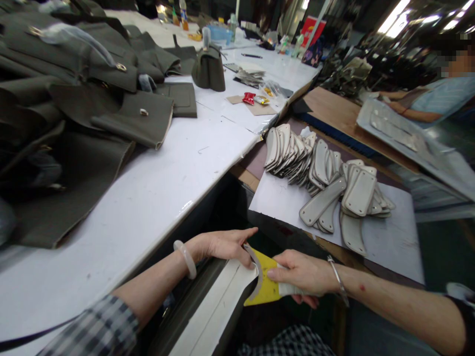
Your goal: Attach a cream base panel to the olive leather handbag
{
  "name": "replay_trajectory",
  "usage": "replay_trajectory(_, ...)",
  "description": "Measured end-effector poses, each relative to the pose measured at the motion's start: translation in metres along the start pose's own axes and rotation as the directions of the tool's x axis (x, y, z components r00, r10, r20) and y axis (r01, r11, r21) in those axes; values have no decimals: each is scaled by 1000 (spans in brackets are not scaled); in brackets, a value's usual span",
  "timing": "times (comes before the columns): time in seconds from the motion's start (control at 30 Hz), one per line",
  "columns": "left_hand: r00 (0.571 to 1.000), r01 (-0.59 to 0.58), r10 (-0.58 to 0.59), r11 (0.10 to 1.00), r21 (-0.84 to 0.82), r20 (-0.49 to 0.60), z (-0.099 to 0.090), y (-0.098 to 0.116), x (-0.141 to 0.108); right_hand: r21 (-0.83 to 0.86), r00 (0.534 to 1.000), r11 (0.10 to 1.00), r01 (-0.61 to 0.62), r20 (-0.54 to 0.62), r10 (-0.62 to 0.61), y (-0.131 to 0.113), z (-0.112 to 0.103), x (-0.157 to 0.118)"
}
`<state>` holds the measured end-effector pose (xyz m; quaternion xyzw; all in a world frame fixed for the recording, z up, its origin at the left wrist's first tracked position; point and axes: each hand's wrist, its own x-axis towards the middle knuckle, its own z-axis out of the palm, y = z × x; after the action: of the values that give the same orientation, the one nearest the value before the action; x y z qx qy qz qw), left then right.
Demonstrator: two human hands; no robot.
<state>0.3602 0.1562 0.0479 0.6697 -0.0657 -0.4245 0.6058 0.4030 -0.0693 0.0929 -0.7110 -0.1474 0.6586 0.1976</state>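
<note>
In the lower middle, a long white strip (218, 301) with a lengthwise line lies along a dark green leather piece (181, 291). My left hand (222, 246) pinches the strip's far end with the thumb, its index finger stretched outward. Beside it, my right hand (302, 274) is closed on a flat yellow piece (264, 279), whose curved grey edge meets the end of the strip. Something whitish shows under the right fingers; its kind is unclear. Part of the leather piece is hidden in shadow and by my left arm.
Dark green leather bag parts (92, 89) heap up on the white table (159, 188) at left, near a small standing bag piece (210, 69). Curved grey-white pieces (291, 151) are piled on a white board (397, 237) at right. Another person (438, 101) sits far right.
</note>
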Motion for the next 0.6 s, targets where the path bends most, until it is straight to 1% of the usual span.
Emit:
replay_trajectory(0.2,1000,7,-7,999,52,-3,-2,1,0,24,1000,1000,6,-1,-6,5,1,4)
replay_trajectory(0.37,1000,-10,10,1000,11,1,-3,-6,2,40,1000,999,-2,-24,3,7,4,5)
replay_trajectory(0.5,1000,-20,20,1000,-11,0,-3,-11,4,14,997,999,-35,-66,36,4,6,3)
replay_trajectory(0.6,1000,-21,22,1000,-15,3,-3,-11,4,15,996,999,-43,-71,44,2,8,2)
